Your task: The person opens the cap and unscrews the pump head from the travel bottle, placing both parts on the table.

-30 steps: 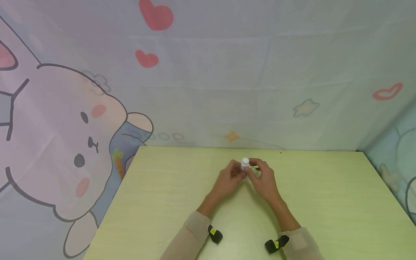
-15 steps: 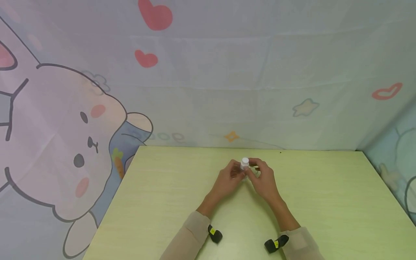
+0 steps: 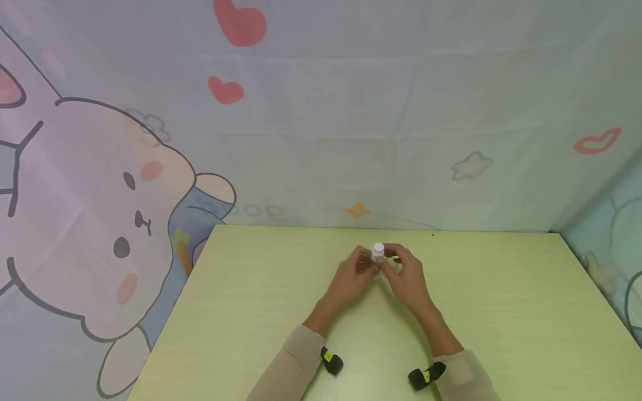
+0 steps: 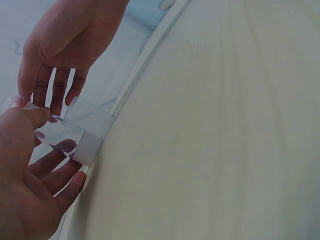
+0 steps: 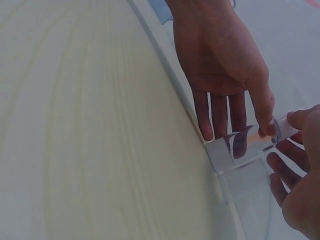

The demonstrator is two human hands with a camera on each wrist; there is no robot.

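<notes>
A small clear bottle with a white cap (image 3: 378,252) stands upright between the two hands, near the back of the table. My left hand (image 3: 349,277) holds its body, thumb on the near side and fingers around the far side. With thumb and index finger, my right hand (image 3: 407,277) grips the bottle close to its cap; the exact contact is hard to see. Beside the bottle's base is a clear cup-like container (image 4: 89,116), which also shows under the right hand in the right wrist view (image 5: 247,187). Fingers hide much of the bottle (image 5: 255,140).
The pale yellow-green table (image 3: 241,312) reaches back to a hanging cloth (image 3: 321,111) printed with a rabbit, hearts and stars. Black wrist straps (image 3: 332,361) sit at the sleeve cuffs. A tiny dark speck (image 3: 433,235) lies near the back edge.
</notes>
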